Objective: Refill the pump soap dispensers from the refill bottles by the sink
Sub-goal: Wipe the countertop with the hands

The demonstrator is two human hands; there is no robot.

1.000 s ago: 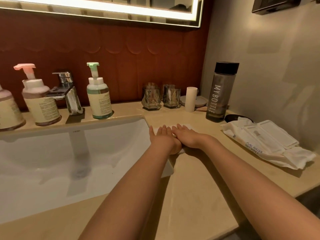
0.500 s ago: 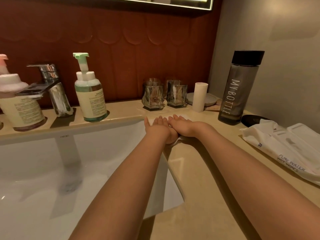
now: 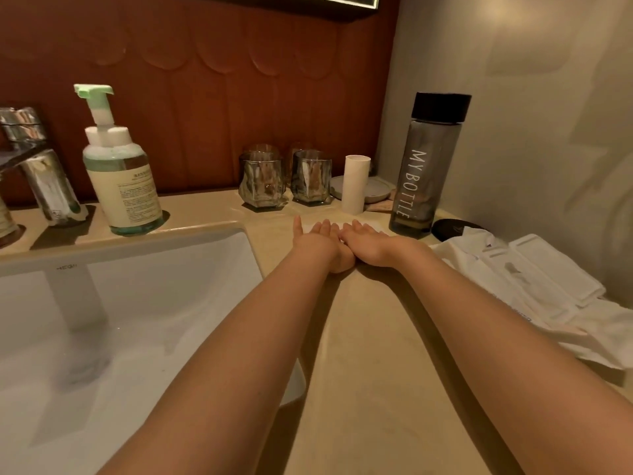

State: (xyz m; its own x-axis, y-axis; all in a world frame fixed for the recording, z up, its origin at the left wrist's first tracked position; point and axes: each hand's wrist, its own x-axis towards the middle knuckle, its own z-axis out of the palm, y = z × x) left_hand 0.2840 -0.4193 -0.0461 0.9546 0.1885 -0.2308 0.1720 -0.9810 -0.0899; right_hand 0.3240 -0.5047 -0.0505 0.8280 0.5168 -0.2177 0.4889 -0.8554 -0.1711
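Two bare hands lie flat, side by side and touching, on a white sheet (image 3: 376, 226) spread over the beige counter (image 3: 359, 337), just right of the sink (image 3: 102, 337). The left hand (image 3: 318, 245) and right hand (image 3: 370, 241) are palm down with fingers straight and slightly spread, gripping nothing.

Over the last second the hands have not left the sheet — what changed is the view, which has swung right and drawn closer. The pink-topped dispenser (image 3: 6, 219) has slid almost out of sight. Only a sliver of it shows at the far left edge, at nine o'clock from the hands.

The green pump dispenser (image 3: 120, 180) stands upright on the ledge behind the basin at ten o'clock, with its pump head on. It is well apart from the hands and next to the chrome tap (image 3: 37, 173).

At eleven to twelve o'clock stand two faceted glasses (image 3: 262, 181) and a white cylinder (image 3: 356, 183). At one o'clock is a tall dark bottle (image 3: 428, 166) with a black cap, lettered MY BOTTLE. At four o'clock lies a pack of wet wipes (image 3: 534, 279).

For the task this looks like little progress: no dispenser is open, nothing is held, and no pouring has begun. The turn to the right may mean attention is going to the dark bottle as the refill — though nothing marks it as soap.
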